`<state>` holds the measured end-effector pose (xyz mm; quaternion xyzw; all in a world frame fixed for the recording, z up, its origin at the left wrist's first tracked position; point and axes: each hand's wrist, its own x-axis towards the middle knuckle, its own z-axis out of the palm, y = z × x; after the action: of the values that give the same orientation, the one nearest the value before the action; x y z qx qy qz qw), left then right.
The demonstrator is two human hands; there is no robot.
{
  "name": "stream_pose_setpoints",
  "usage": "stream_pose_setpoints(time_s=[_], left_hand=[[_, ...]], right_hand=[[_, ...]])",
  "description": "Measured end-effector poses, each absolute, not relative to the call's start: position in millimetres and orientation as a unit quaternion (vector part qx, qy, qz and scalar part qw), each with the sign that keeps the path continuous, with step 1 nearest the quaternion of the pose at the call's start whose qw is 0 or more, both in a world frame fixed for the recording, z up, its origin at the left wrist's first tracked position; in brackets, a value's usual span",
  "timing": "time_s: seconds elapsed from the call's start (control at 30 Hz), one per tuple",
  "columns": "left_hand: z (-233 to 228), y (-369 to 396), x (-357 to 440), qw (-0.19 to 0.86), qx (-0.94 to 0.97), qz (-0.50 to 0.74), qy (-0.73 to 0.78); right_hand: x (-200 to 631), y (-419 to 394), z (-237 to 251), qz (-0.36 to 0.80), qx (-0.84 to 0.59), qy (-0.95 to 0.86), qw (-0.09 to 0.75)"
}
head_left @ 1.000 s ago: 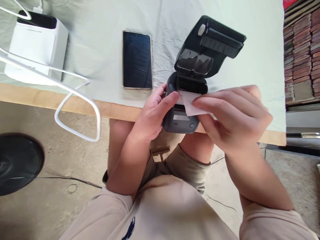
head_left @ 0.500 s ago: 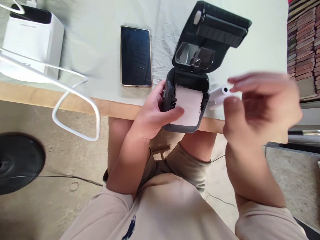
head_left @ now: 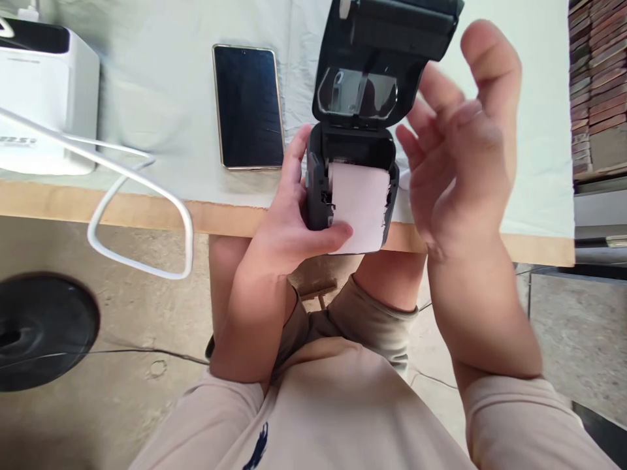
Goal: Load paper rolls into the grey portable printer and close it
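Note:
A dark portable label printer (head_left: 316, 176) sits at the table's front edge, its hinged lid (head_left: 382, 39) raised. White paper (head_left: 361, 205) from a roll lies in its bay and runs over the front rim. My left hand (head_left: 298, 222) grips the printer's left side, thumb pressed on the paper. Just right of the raised lid is my right hand (head_left: 460, 137), fingers apart and curved, some fingertips passing behind the lid; whether they touch it I cannot tell. Behind the right hand, the white roll on the table is almost wholly hidden.
A phone (head_left: 249, 108) lies left of the printer. Farther left stands a white device (head_left: 44, 111) with a black top, and a white cable (head_left: 183, 222) loops over the table edge (head_left: 220, 219). A black round base (head_left: 46, 333) is on the floor. Reddish stacks (head_left: 605, 85) stand at right.
My right hand has moved up and left, from beside the white roll to the raised lid, its fingers spreading. My left hand keeps its hold on the printer. The view has shifted slightly.

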<state>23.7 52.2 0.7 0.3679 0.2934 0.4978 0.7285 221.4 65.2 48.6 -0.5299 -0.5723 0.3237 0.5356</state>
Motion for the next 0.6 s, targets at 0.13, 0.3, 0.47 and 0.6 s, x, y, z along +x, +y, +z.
stream_pose_setpoints(time_s=[0.13,0.3,0.47,0.6], left_hand=[[1,53,22,0.728,0.364,0.493,0.308],[7,50,24,0.740,0.350,0.503,0.278],[23,43,35,0.742,0.290,0.524,0.303],[26,42,37,0.726,0.318,0.515,0.327]], right_hand=[[216,61,48,0.370,-0.453,-0.507,0.633],[211,42,36,0.421,-0.463,-0.574,0.528],[204,34,26,0.442,-0.481,-0.577,0.490],[205,35,18,0.430,-0.486,-0.575,0.498]])
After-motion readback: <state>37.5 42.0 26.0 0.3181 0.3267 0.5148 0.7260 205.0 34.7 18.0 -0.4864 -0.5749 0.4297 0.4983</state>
